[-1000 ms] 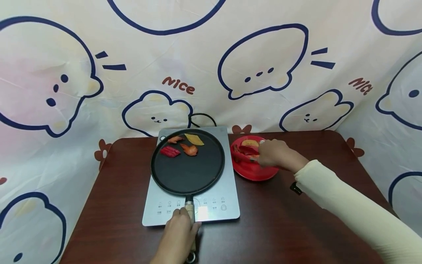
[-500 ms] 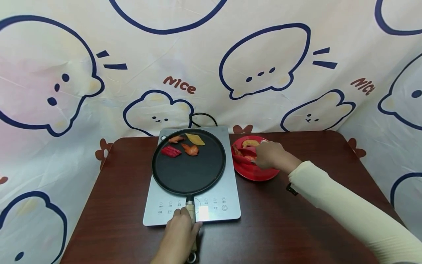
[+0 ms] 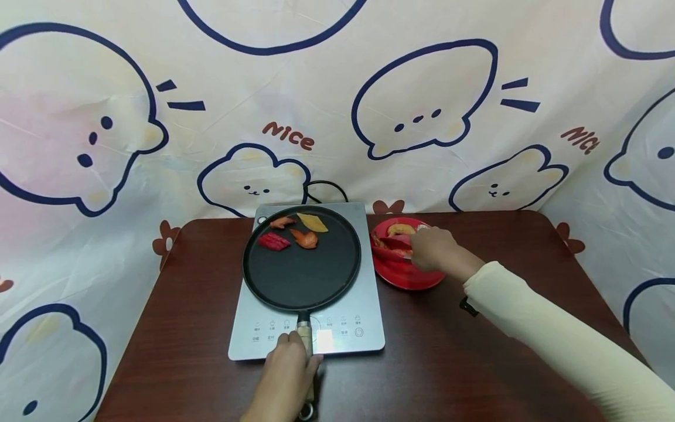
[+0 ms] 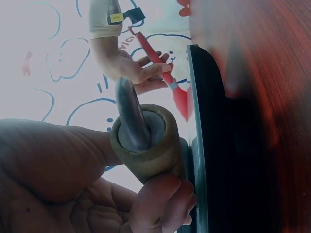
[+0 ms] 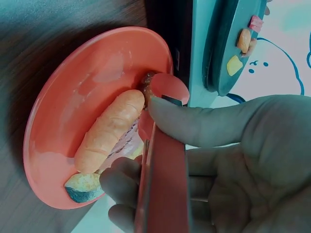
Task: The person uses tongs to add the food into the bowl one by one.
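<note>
My left hand (image 3: 285, 375) grips the wooden handle (image 4: 155, 150) of a flat black frying pan (image 3: 308, 275). In the pan's far half lie a yellow piece (image 3: 312, 222), a red piece (image 3: 273, 241) and two orange-brown pieces of food. My right hand (image 3: 435, 252) holds red tongs (image 5: 167, 194), thumb on one arm and fingers curled round the other. Their red tips hover over the red plate (image 3: 406, 278) to the right of the pan. On the plate, the right wrist view shows a scored sausage (image 5: 112, 131), a green-edged yellow piece (image 5: 82, 187) and a brown bit (image 5: 147, 81) beside the tips.
Beneath the pan sits a silver induction cooker (image 3: 364, 305) with touch symbols along its front. Its black cord (image 3: 327, 183) runs to the back. A cartoon-print cloth (image 3: 327, 88) hangs behind the dark brown table (image 3: 179, 305).
My right hand with the tongs has shifted slightly left over the red plate, and the tips have moved a little among the food. The left hand and the pan stay put.
</note>
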`<state>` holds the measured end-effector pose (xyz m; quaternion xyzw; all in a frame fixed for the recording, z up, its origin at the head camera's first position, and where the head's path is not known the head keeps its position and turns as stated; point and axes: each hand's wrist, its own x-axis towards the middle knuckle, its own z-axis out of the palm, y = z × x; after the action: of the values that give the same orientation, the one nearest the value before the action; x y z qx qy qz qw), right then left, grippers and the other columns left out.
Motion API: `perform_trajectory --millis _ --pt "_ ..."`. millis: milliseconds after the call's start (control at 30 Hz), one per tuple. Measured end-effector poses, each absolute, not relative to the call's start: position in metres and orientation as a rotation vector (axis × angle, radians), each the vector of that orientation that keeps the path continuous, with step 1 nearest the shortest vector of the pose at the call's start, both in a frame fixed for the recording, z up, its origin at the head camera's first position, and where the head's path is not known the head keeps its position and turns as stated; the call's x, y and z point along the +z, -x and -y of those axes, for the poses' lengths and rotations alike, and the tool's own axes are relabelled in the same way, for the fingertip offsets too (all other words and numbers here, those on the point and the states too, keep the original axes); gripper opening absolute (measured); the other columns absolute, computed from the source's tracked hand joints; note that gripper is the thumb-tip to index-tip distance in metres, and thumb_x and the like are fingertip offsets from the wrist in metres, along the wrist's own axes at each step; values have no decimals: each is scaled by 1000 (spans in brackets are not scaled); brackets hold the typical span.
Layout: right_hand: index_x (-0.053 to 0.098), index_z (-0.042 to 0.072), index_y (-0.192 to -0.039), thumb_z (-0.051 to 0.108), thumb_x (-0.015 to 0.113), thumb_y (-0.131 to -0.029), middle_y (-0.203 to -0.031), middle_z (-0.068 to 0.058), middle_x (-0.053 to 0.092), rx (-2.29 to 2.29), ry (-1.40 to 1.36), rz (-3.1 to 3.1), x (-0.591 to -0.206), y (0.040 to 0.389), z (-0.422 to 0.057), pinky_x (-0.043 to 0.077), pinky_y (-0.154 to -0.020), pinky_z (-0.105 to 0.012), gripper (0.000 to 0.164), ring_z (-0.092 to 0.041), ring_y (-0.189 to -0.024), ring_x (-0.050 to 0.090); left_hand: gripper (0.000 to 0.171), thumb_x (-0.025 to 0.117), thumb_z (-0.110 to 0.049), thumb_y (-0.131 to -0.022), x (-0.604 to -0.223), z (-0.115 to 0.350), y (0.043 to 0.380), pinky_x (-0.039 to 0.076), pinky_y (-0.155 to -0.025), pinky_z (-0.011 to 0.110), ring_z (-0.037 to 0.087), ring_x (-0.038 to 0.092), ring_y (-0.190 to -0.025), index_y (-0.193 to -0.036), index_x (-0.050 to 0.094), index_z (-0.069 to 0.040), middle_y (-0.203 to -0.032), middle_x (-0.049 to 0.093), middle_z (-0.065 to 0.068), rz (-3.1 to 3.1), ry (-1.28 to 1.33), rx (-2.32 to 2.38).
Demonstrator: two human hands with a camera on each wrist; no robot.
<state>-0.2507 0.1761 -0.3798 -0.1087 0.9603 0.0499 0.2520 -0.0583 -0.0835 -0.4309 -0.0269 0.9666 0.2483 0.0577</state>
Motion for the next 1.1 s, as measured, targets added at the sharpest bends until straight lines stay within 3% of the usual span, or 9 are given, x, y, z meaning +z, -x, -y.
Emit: perform_trajectory --millis 300,533,833,1100 --pt "66 5 -99 20 65 -87 -81 -8 60 138 304 -2672 -374 249 -180 50 -50 -26 19 -20 -65 57 48 78 -21 -77 -432 83 60 53 -61 37 22 58 -67 -100 59 16 -78 53 13 -2890 110 752" --pt "67 6 -92 17 60 -88 -72 -6 58 230 406 -2746 -353 251 -180 47 -49 -28 14 -20 -62 54 46 79 -21 -77 -432 84 59 53 -59 36 21 57 -65 -98 59 15 -76 52 12 -2901 116 742" --pt "67 1 -107 19 74 -77 -83 -10 64 191 459 -2763 -332 254 -159 52 -52 -28 35 -21 -65 57 46 79 -21 -77 -432 84 59 53 -59 36 21 58 -65 -98 59 15 -76 52 12 -2911 108 751" --pt "70 6 -101 21 75 -77 -74 -6 62 236 551 -2769 -330 257 -134 50 -51 -28 28 -20 -67 57 47 79 -21 -77 -432 84 59 54 -60 37 23 59 -67 -99 59 16 -78 54 14 -2915 112 740"
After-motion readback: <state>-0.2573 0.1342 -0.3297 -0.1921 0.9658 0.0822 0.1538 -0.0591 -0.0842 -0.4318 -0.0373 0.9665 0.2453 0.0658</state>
